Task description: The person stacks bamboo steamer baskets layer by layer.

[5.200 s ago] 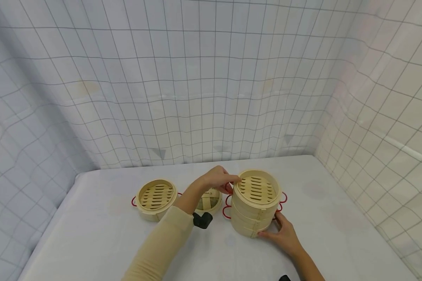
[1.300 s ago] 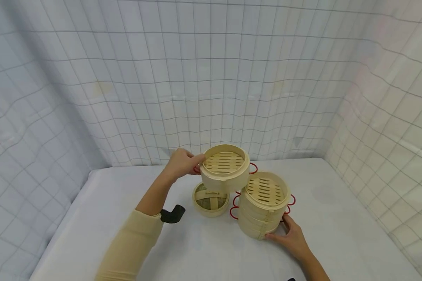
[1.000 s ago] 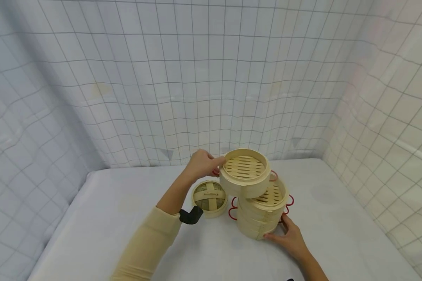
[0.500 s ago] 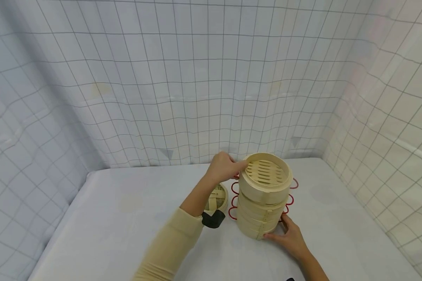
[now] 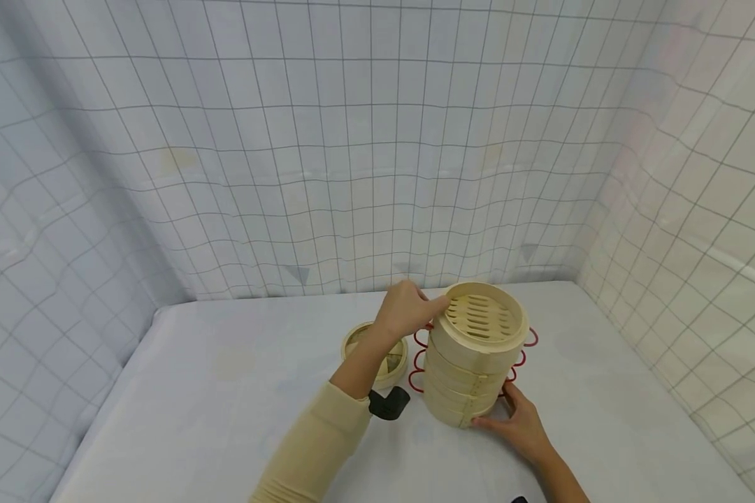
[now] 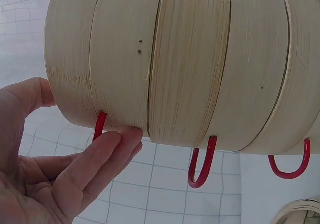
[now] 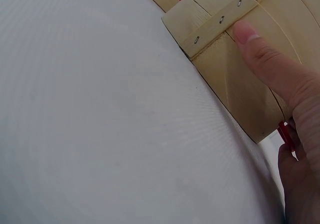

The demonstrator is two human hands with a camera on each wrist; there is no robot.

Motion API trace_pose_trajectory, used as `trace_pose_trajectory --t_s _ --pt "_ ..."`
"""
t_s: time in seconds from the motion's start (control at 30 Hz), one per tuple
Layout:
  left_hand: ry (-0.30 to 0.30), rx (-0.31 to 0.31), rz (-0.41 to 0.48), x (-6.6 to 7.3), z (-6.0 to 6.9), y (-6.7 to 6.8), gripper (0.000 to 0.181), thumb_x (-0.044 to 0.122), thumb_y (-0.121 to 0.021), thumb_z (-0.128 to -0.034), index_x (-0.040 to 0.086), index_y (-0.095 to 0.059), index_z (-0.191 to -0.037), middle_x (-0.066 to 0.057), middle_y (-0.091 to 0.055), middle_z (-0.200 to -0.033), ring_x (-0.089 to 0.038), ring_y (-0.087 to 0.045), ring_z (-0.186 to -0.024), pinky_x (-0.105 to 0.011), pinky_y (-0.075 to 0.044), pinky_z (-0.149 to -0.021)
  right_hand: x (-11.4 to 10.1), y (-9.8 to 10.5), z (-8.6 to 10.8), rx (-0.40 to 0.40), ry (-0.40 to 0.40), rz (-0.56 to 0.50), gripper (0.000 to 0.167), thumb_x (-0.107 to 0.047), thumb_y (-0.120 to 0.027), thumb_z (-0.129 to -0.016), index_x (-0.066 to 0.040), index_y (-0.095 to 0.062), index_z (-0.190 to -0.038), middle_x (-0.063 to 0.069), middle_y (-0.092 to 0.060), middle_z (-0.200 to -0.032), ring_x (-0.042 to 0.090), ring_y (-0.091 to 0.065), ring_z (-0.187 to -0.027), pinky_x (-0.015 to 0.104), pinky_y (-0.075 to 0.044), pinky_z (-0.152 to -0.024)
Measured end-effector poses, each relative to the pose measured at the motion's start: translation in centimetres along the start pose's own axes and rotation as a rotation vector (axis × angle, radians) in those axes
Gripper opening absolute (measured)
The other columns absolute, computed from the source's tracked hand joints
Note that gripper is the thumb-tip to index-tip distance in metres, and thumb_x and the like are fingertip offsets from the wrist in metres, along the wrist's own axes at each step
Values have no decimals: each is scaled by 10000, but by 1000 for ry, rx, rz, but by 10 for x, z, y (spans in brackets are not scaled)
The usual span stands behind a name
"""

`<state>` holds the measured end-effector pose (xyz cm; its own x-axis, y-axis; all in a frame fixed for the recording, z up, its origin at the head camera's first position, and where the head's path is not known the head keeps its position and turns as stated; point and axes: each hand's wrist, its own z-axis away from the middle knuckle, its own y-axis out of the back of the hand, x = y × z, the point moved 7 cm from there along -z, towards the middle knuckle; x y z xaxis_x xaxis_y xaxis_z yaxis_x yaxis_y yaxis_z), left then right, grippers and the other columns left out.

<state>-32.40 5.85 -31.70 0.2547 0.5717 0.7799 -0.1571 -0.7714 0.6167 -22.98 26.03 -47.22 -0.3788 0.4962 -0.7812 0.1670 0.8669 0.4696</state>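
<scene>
A stack of bamboo steamer baskets (image 5: pixel 462 391) with red loop handles stands right of centre in the head view. On top sits the uppermost steamer basket (image 5: pixel 478 346), its slatted floor visible. My left hand (image 5: pixel 405 309) holds that top basket at its left side, thumb over the rim; in the left wrist view the fingers (image 6: pixel 107 156) lie at its red handle (image 6: pixel 100 125). Low on the stack's right side, my right hand (image 5: pixel 521 426) grips the bottom basket (image 7: pixel 245 84), its thumb (image 7: pixel 267 59) pressed on the wall near the staples.
A bamboo steamer lid (image 5: pixel 390 363) with crossed strips lies just left of the stack, partly hidden behind the left forearm. A white cloth covers the table (image 5: pixel 226 391). White gridded curtains (image 5: pixel 352 175) stand behind and at both sides.
The left hand has carried the basket from the left, over the lid, and lowered it onto the stack. My right hand has stayed at the stack's base.
</scene>
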Motion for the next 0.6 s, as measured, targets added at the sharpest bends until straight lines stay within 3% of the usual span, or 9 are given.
trace_pose_trajectory --t_s 0.6 --pt "-4 28 -17 1 2 -1 464 323 -564 -783 137 -385 -398 59 -357 -371 -59 -220 -372 -213 -192 -343 -4 1 0 4 -4 -5 726 -56 -873 -542 34 -533 -1177 79 -583 -1097 42 -508 -1014 114 -360 -863"
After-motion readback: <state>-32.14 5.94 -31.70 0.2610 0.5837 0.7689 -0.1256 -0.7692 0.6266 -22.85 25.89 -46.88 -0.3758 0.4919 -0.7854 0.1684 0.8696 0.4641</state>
